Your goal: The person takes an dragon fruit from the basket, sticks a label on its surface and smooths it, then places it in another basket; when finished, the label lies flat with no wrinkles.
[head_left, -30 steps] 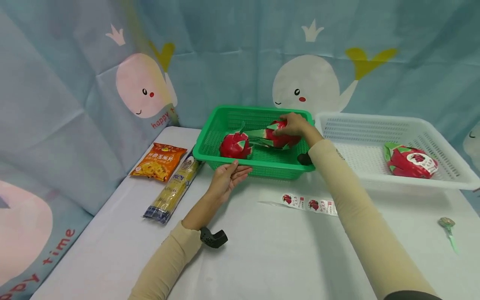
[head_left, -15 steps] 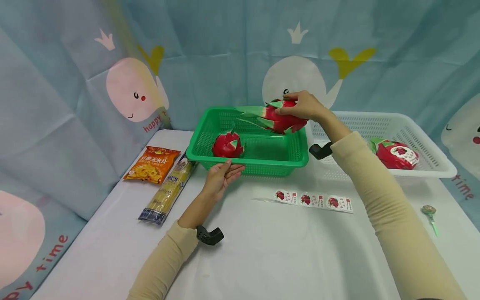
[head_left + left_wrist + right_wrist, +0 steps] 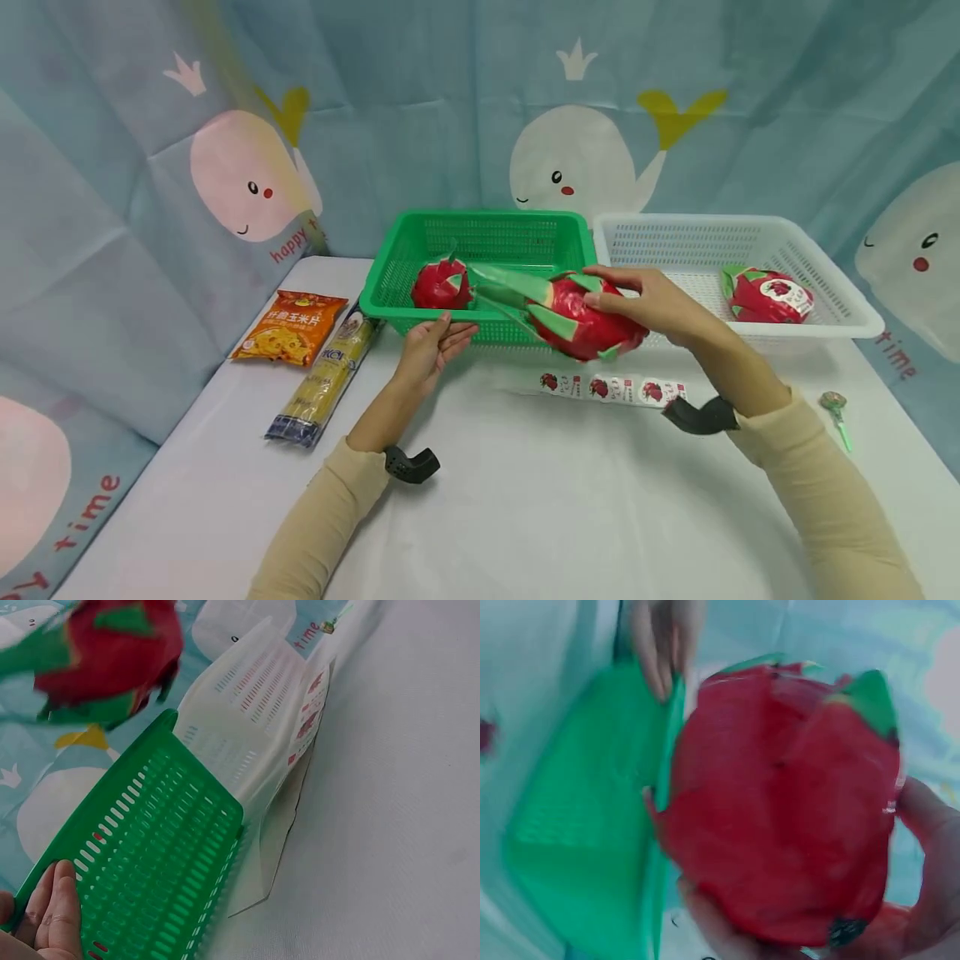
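Observation:
My right hand (image 3: 663, 304) grips a red dragon fruit (image 3: 577, 321) with green leaf tips, held in the air over the green basket's front right edge. The fruit fills the middle of the right wrist view, fingers and thumb around it. My left hand (image 3: 422, 357) pinches the front rim of the green basket (image 3: 517, 237), thumb above and fingers under, also seen in the left wrist view (image 3: 52, 915). Another dragon fruit (image 3: 437, 287) lies inside that basket at its left. In the white basket (image 3: 667, 237) sits a dragon fruit (image 3: 768, 296) bearing a round white sticker.
A strip of printed stickers (image 3: 600, 387) lies on the table before the baskets. Left stand an orange snack bag (image 3: 291, 327) and a long pack of pasta (image 3: 321, 387). A wrapped lollipop (image 3: 835, 407) lies at the right. A whale-print curtain hangs behind.
My right hand has lifted the dragon fruit out of the green basket and brought it toward me over the front rim. My left hand stays on the rim. The head view has shifted slightly.

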`<state>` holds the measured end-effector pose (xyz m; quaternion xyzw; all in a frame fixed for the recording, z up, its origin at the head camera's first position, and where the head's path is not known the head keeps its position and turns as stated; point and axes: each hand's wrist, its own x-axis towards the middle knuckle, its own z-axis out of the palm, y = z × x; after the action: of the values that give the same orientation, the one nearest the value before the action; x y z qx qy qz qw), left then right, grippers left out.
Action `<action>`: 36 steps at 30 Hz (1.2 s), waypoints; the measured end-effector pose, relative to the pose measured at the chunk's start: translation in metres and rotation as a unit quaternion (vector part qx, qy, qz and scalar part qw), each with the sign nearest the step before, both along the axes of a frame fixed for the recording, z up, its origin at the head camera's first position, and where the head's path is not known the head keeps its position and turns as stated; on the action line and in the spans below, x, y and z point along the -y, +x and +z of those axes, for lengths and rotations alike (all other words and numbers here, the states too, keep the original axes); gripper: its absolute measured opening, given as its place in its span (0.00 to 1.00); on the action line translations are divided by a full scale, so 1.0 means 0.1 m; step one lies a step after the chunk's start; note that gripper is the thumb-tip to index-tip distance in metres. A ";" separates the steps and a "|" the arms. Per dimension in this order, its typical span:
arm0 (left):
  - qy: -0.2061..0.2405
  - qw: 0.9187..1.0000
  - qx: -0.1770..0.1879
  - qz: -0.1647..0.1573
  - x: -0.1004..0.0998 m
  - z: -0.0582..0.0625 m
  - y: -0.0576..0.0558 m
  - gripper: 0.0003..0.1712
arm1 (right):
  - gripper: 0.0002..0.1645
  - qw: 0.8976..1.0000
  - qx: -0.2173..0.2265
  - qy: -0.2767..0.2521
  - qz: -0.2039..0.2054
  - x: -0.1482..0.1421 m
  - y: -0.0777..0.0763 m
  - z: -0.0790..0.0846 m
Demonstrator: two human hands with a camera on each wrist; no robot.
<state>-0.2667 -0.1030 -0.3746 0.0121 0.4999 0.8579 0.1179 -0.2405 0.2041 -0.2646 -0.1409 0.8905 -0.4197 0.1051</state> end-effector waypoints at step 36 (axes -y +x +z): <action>-0.002 1.000 -0.017 -0.009 0.01 -0.01 -0.06 0.15 | 0.47 0.978 -0.085 0.178 0.069 0.47 1.10 -0.89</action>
<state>-0.2723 -0.1038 -0.3754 0.0315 0.5036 0.8554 0.1173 -0.1308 0.1568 -0.3532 -0.2164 0.9445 -0.2332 0.0815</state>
